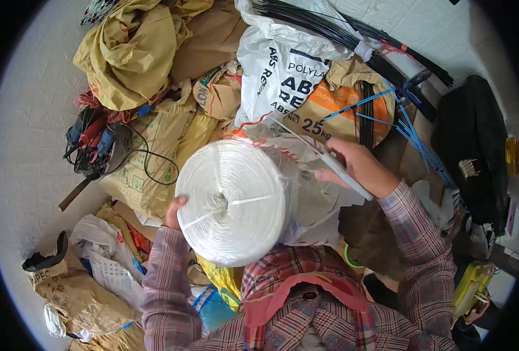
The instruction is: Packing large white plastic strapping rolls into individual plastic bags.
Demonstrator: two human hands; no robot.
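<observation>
A large roll of white plastic twine [233,225] stands in front of my body, its wound flat face turned up, with strands crossing it from the centre hole. My left hand [174,212] grips its left side; the thumb shows, and the other fingers are hidden behind the roll. In my right hand [359,167] is a knife with a grey handle [345,176], its thin blade pointing up and left over the bags. Clear plastic wrap [309,196] with red and white edging lies against the roll's right side, below the knife.
Yellow woven sacks [128,55] and a white printed bag [277,64] lie beyond the roll. Bundles of black ties [312,26] and blue strips [414,137] are at the upper right. Cords and tools [98,137] pile up at left. Another person's hand [477,312] shows lower right.
</observation>
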